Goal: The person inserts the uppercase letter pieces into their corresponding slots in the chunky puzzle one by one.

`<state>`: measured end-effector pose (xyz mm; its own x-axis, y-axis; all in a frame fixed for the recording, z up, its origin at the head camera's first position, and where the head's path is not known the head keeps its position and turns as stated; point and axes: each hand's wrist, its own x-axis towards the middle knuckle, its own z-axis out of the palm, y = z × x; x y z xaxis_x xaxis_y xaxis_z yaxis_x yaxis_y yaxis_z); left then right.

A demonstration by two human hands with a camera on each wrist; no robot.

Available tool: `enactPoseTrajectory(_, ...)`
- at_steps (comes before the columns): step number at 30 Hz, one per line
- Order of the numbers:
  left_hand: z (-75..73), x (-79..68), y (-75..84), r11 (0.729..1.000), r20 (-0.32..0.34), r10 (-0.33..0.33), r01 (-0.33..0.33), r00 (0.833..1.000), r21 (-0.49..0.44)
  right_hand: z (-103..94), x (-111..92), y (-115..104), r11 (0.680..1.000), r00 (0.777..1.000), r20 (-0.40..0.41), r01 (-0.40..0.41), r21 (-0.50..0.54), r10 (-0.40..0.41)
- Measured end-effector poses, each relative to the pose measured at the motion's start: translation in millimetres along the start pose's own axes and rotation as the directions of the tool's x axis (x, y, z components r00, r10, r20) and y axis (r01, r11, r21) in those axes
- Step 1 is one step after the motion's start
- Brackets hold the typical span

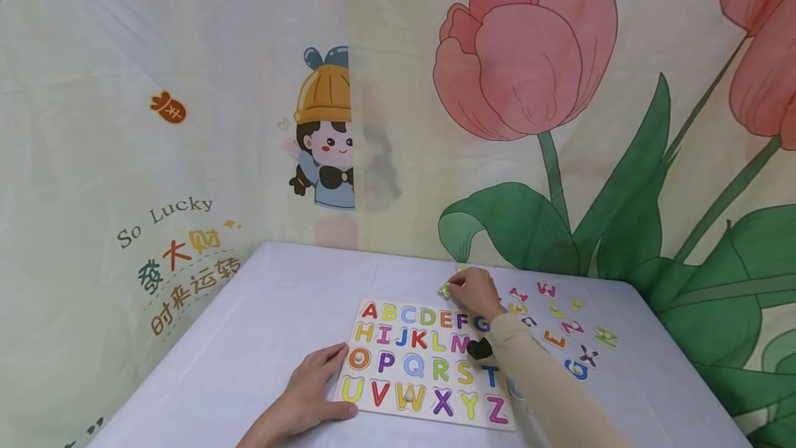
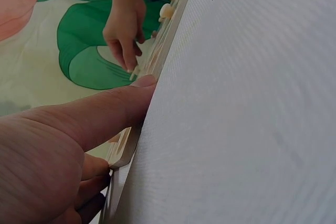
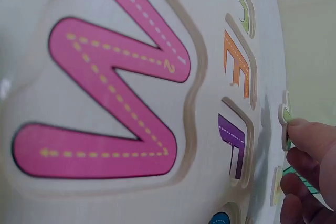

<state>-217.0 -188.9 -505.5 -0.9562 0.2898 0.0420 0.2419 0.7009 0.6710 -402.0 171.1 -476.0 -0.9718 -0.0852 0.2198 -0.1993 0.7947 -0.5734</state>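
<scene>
Two bare hands worked at a white table (image 1: 236,337), over a pale board (image 1: 398,377) printed with the alphabet in four rows. Board lay flat, slightly askew.

Left hand (image 1: 311,386): at the board's near-left corner. Thumb straight along the near edge, below U; fingertips at the left edge, by O. Span wide, touching the board rather than clasping it.

Right hand (image 1: 475,290): at the board's far edge, beyond E and F. Grip narrow, thumb and fingers pinching a green piece (image 1: 444,289) just past that edge; its letter could not be made out. A yellow piece (image 1: 461,268) lay just behind, nearer the table's far side.

Knobs showed on the O piece (image 1: 358,358) and the W piece (image 1: 409,398), both sitting in their places on the board.

Loose pieces lay scattered right of the board, turned various ways: a red E (image 1: 554,339), a pink Z (image 1: 572,327), a purple X (image 1: 587,356), a blue G (image 1: 576,368), a green N (image 1: 604,337). A pale sleeve (image 1: 547,379) crossed the board's right edge and hid part of it.

Behind the table hung a cloth with pink tulips (image 1: 528,54) and green leaves.
</scene>
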Motion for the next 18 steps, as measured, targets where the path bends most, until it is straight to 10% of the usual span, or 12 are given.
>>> enactPoseTrajectory(18, -1.5, -1.0, 1.2, 1.000, 0.004, -0.008, 0.008, 1.000, -0.006, 4.1, -3.8, -0.1, 1.000, 0.998, 0.063, -0.006, -0.022, 0.007)
